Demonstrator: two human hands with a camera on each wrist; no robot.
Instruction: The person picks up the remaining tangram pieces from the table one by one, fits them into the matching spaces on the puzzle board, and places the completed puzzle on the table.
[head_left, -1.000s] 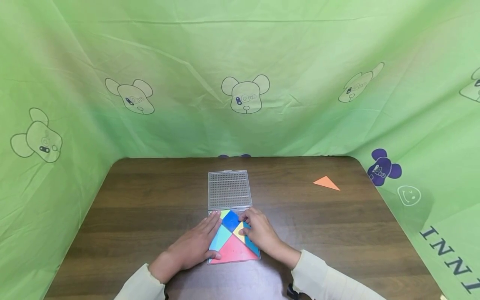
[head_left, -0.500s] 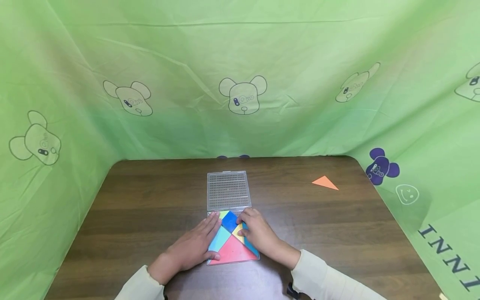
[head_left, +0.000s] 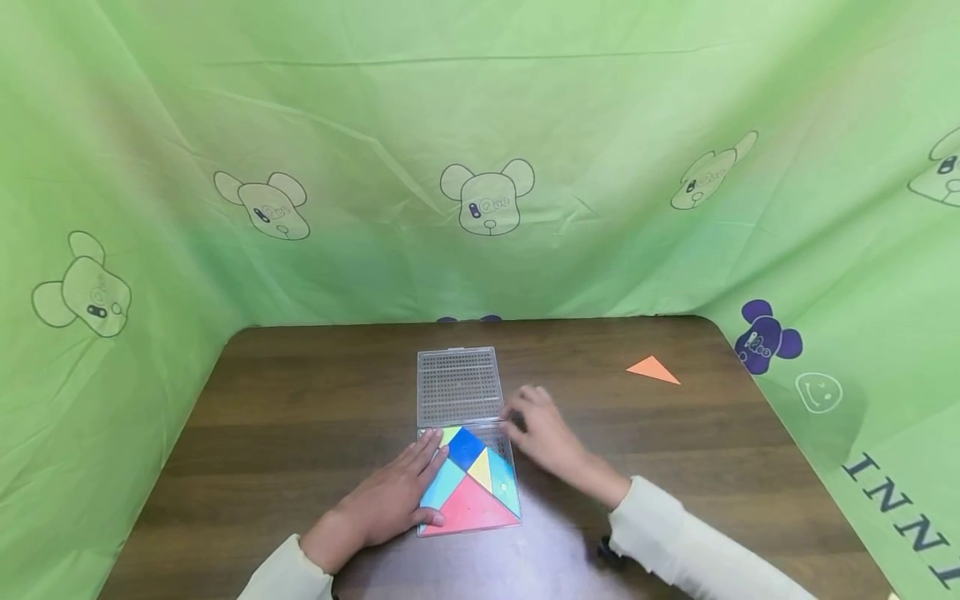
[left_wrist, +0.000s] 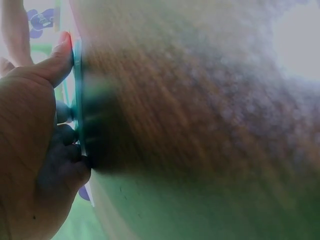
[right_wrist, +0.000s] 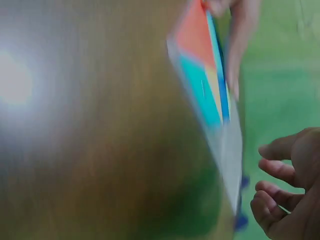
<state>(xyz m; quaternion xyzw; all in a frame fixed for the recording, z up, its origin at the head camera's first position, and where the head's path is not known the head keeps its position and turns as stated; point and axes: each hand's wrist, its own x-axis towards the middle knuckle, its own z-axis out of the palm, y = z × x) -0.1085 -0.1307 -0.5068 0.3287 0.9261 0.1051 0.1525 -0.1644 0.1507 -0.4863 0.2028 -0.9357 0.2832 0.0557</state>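
Tangram pieces lie in the lower half of an open clear plastic case [head_left: 495,435]. They include a red triangle [head_left: 472,507], a blue square [head_left: 466,448], a small yellow triangle [head_left: 481,470] and a teal piece [head_left: 506,490] along the right side. My left hand [head_left: 386,492] rests flat on the left side, fingers extended over a light-blue piece [head_left: 444,483] and the tip of a green one [head_left: 450,435], thumb on the red corner. Raised beside the case's hinge, my right hand [head_left: 551,437] has loosely bent fingers with nothing between them, as the right wrist view also shows.
The case's gridded lid [head_left: 459,387] lies folded back on the wooden table [head_left: 315,392]. An orange triangle [head_left: 654,369] lies by itself toward the back right. Green printed cloth [head_left: 360,250] hangs around the table's back and sides.
My right hand has let go of the yellow and teal area and moved up and right, uncovering those pieces. The left hand stays on the case.
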